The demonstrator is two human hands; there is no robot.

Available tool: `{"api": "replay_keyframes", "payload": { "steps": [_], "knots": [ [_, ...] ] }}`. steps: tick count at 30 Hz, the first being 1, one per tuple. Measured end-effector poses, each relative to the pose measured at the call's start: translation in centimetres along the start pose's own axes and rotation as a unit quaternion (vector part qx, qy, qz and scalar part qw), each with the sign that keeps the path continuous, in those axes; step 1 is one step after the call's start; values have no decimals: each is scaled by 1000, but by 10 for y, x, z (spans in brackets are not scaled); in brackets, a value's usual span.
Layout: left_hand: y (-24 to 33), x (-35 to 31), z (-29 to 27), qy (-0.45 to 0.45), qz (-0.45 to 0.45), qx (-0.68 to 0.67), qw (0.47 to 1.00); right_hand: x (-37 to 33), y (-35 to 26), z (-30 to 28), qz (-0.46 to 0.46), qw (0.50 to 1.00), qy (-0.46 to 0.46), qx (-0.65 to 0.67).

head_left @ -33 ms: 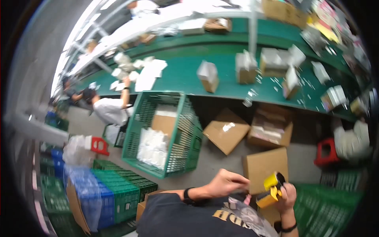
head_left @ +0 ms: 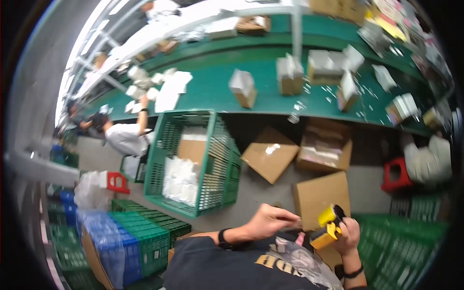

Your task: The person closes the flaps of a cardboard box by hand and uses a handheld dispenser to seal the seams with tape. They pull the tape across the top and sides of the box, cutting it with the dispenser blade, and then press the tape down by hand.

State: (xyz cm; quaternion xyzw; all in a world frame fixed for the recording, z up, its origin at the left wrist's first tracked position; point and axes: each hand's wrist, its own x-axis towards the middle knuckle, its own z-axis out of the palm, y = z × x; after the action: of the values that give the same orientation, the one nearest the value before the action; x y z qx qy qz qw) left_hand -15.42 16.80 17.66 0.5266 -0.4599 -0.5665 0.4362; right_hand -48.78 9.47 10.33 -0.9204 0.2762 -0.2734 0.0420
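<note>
My right hand [head_left: 349, 235] is closed around the handle of a yellow and black tape dispenser [head_left: 326, 226], held in front of me at the lower right. To its left, my left hand [head_left: 271, 221] has its fingers pressed together in a pinch, pointing toward the dispenser. Whatever they pinch, if anything, is too blurred to make out. Just beyond both hands stands a brown cardboard box [head_left: 321, 195]. A crumpled clear plastic bag [head_left: 309, 266] lies against my dark shirt, and a small pink object [head_left: 300, 239] shows between the hands.
A green crate [head_left: 212, 169] holding white packets stands ahead left. Two more cartons, one closed [head_left: 269, 154] and one open [head_left: 325, 147], sit below the green bench [head_left: 208, 89]. Stacked crates [head_left: 154, 246] flank me, with a red stool [head_left: 397, 174] at right. Another person [head_left: 126, 137] works at far left.
The whole view has shifted slightly, so the bench, crate and boxes appear a little farther left and higher. Both hands keep nearly the same pose, the right still gripping the tape dispenser.
</note>
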Motion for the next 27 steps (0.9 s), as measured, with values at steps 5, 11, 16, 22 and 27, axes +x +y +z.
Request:
{"api": "replay_keyframes", "payload": {
  "steps": [5, 11, 16, 22, 27],
  "knots": [
    [-28, 16, -4, -42, -86, -34, 995, -31, -1, 19, 61, 998, -21, 27],
    [-83, 60, 12, 7, -254, -122, 960, -60, -17, 49, 162, 982, -75, 53],
    [-222, 122, 6, 18, -216, -43, 975, -67, 0, 116, 246, 953, -175, 19],
    [-368, 210, -10, -15, -244, 0, 970, -83, 12, 226, 418, 855, -296, 82],
    [-453, 264, -25, -60, -252, 19, 966, -81, 24, 305, 510, 790, -325, 98]
  ]
}}
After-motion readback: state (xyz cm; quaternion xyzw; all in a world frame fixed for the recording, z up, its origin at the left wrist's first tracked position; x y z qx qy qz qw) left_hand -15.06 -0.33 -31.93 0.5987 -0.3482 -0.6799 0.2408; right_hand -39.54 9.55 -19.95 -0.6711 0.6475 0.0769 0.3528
